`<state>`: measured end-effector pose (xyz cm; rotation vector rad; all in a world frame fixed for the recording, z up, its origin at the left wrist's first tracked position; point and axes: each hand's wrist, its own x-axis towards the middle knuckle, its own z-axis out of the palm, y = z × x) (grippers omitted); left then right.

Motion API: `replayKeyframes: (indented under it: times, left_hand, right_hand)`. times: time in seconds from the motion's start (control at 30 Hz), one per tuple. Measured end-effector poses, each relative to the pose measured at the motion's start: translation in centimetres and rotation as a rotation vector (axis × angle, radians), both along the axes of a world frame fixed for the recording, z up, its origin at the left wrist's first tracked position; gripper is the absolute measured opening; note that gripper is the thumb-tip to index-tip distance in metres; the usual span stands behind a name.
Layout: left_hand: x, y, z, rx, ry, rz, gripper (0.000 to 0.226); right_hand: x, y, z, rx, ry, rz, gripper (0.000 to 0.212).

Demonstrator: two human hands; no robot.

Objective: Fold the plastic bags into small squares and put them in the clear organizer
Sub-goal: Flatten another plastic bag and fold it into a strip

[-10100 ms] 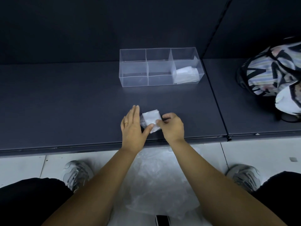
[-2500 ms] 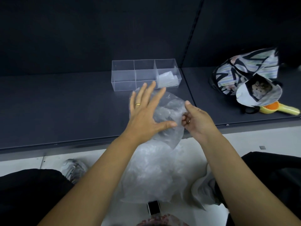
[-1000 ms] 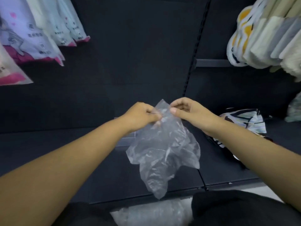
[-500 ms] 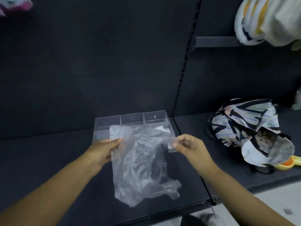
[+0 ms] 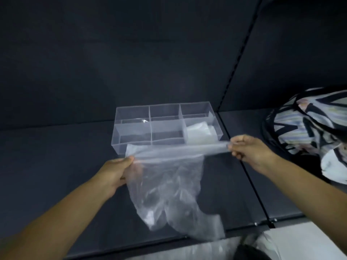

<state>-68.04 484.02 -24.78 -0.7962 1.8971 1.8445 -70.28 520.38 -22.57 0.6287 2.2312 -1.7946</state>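
A clear crinkled plastic bag (image 5: 169, 186) hangs above the dark shelf, its top edge stretched taut. My left hand (image 5: 114, 171) pinches the bag's left corner and my right hand (image 5: 249, 150) pinches the right corner. Behind the bag stands the clear organizer (image 5: 135, 126) with three compartments in a row. A folded white bag (image 5: 199, 135) lies in the right compartment; the other two hold nothing. The hanging bag's lower end is blurred near the shelf's front edge.
The dark shelf (image 5: 56, 166) runs left to right with a dark back wall. A striped black-and-white fabric bag (image 5: 309, 132) sits on the right shelf section. More clear plastic (image 5: 187, 250) lies on the floor below the shelf's front edge.
My hands have moved apart and pulled the bag's top edge straight and taut. The view has tilted down, with the organizer and shelf now nearer the middle.
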Motion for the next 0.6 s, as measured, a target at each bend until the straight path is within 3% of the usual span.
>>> replayKeyframes:
  times: [0.1, 0.17, 0.23, 0.33, 0.43, 0.6]
  left_hand:
    - [0.7, 0.0, 0.0, 0.012, -0.003, 0.073, 0.026]
    - [1.7, -0.3, 0.3, 0.007, -0.011, 0.092, 0.029]
    - [3.2, -0.6, 0.8, -0.016, -0.026, 0.094, 0.035]
    - [6.1, -0.5, 1.1, -0.017, -0.096, 0.121, 0.048]
    - [8.8, 0.4, 1.2, 0.067, -0.213, 0.101, 0.059]
    - [10.0, 1.8, 1.4, 0.108, -0.256, 0.053, 0.033]
  right_hand:
    - [0.9, 0.4, -0.9, 0.131, 0.073, -0.164, 0.026]
    - [3.3, 0.0, -0.9, 0.169, 0.108, -0.137, 0.021]
    - [6.8, -1.1, -0.5, 0.09, 0.106, -0.001, 0.015]
    - [11.4, -3.5, 0.9, 0.048, 0.015, 0.324, 0.044]
    - [13.5, -5.4, 1.1, 0.118, -0.059, 0.463, 0.058]
    - [14.0, -7.1, -0.7, 0.226, 0.006, 0.442, 0.046]
